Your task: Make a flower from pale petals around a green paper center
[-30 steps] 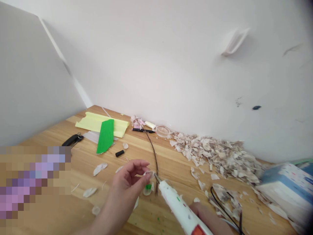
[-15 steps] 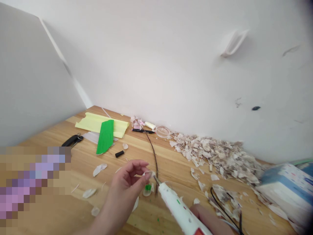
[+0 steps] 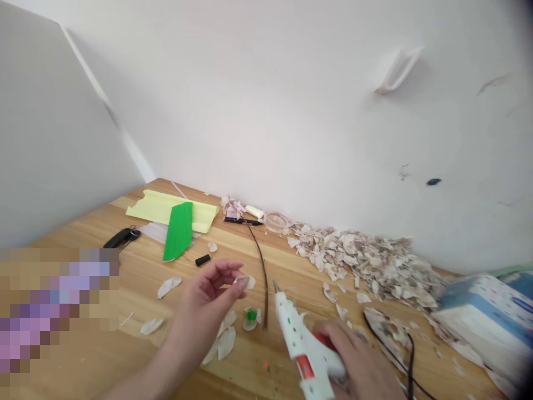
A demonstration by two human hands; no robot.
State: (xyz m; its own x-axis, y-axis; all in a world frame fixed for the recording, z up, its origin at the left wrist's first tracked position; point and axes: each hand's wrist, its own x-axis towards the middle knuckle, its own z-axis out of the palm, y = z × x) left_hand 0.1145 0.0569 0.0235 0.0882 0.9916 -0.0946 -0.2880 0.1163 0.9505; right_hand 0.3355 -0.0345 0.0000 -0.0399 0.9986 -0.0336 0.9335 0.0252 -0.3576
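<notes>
Between thumb and fingers, my left hand [image 3: 216, 291] pinches a small whitish petal-like flake [image 3: 249, 282] above the wooden table. My right hand [image 3: 360, 355] is wrapped round the handle of a white hot glue gun [image 3: 293, 328] with red parts, its metal nozzle pointing up and left, apart from the flake. Below the left fingers lies a pale flake with a green tuft [image 3: 251, 316]. A thin brown twig [image 3: 263, 261] runs beside it towards a pinkish petal flower [image 3: 232, 206]. Loose pale flakes [image 3: 226, 341] lie by my left wrist.
A heap of dry pale flakes [image 3: 366, 258] lines the wall, with a blue-white tissue pack [image 3: 487, 316] at right. Black cables [image 3: 410, 355] lie near my right hand. Green paper [image 3: 179, 230], yellow paper [image 3: 145, 205], a black marker [image 3: 241, 221], its cap [image 3: 202, 260] and keys [image 3: 120, 239] lie behind.
The glue gun's nozzle has drawn away from the flake, and the gun has turned more upright. My left hand has lifted slightly up and left, still pinching the flake.
</notes>
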